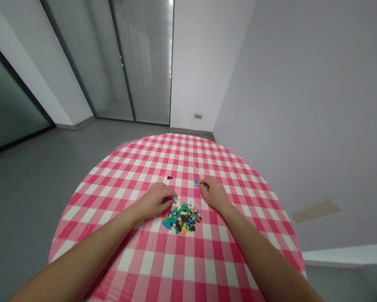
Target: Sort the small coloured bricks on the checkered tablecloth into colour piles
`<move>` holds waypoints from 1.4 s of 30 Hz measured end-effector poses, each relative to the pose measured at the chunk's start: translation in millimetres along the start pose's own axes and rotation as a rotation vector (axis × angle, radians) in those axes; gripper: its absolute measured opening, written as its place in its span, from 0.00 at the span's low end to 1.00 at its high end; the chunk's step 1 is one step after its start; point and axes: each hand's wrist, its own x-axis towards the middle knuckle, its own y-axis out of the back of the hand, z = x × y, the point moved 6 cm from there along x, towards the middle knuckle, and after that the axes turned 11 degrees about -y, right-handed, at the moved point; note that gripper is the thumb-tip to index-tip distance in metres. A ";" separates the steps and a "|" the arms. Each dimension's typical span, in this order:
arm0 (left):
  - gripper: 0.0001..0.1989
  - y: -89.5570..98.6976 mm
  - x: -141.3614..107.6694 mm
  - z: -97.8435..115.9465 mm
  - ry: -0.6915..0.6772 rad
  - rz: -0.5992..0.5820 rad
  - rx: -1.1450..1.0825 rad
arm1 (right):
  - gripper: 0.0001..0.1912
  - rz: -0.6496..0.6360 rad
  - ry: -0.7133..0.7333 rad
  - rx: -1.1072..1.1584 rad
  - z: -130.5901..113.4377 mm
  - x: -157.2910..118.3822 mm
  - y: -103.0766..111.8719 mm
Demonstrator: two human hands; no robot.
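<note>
A pile of small bricks (182,219) lies on the checked cloth (194,268), my left hand (158,200) loosely curled at its far left edge, my right hand (214,193) curled beyond its right side by blue bricks (196,182), whether either grips any I cannot tell, its pieces uncountable, its long axis unclear.

Gap between hands (157,199) (216,194), brick pile (182,218) nearer

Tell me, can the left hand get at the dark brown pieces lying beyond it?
Probably yes: the dark brown pieces lie just past the left hand, and nothing sizeable shows between them on the checked tablecloth. The right hand sits apart, near the blue pieces.
</note>
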 end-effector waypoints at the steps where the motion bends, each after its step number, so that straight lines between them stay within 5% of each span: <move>1: 0.10 1.0 0.0 0.6 0.006 -0.002 0.004 | 0.08 -0.003 0.016 0.010 -0.3 -1.1 0.7; 14: 0.11 -1.2 -1.5 -4.3 0.049 0.008 0.010 | 0.13 -0.048 0.046 -0.030 -3.5 -5.3 -0.6; 24: 0.13 0.6 -5.5 -11.1 0.146 0.147 -0.140 | 0.14 -0.032 0.065 -0.028 -3.9 -5.4 -0.5; 33: 0.09 -6.3 -2.1 -0.4 0.218 0.288 -0.498 | 0.09 -0.038 0.461 0.165 -63.0 -42.0 6.8; 42: 0.06 -12.4 1.4 4.1 0.274 0.321 -0.645 | 0.08 -0.044 0.515 0.170 -72.1 -48.3 6.3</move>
